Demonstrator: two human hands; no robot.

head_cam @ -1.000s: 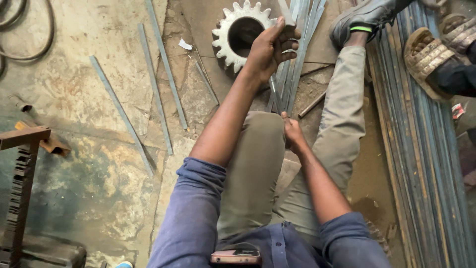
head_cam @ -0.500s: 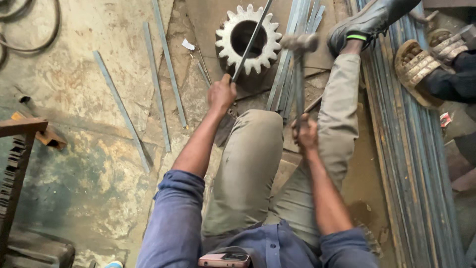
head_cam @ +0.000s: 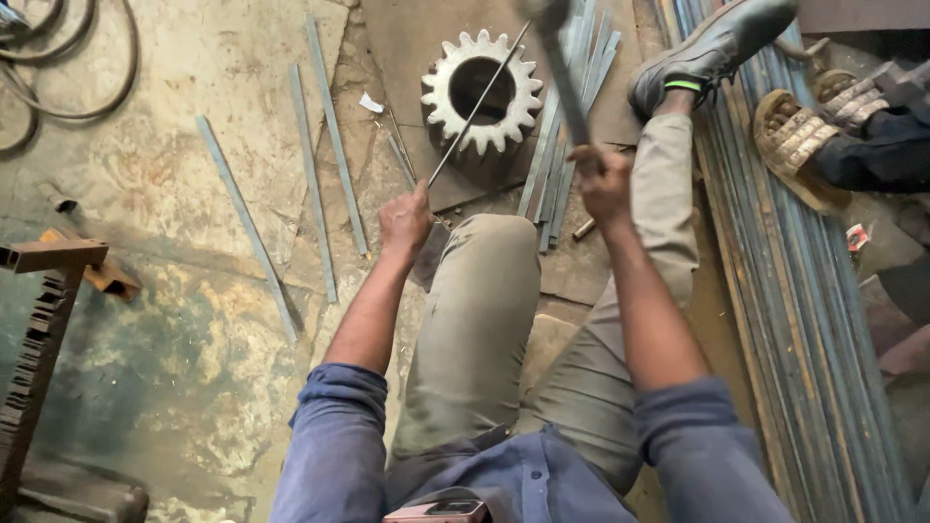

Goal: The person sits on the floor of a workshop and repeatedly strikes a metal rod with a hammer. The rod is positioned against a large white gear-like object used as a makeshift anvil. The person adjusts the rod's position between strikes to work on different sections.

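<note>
My left hand [head_cam: 405,221] grips the near end of a thin flat metal strip [head_cam: 477,107]. The strip runs up and to the right, across the open bore of a large toothed gear [head_cam: 481,92] lying flat on the floor. My right hand [head_cam: 602,182] is closed around the handle of a hammer [head_cam: 562,73], raised above the gear, its blurred head at the top edge of the view. My legs in khaki trousers stretch out between the two hands, with one grey shoe [head_cam: 707,53] resting on the bars at the right.
Several loose flat strips [head_cam: 320,160] lie on the concrete at the left, more [head_cam: 567,126] beside the gear. A stack of long steel bars [head_cam: 804,320] runs down the right side. Another person's sandalled foot [head_cam: 799,145] rests there. A metal stand [head_cam: 44,320] and a hose [head_cam: 68,77] are at the left.
My left hand drew back from the gear holding a strip laid over it. My right hand took up the hammer and has swung it higher.
</note>
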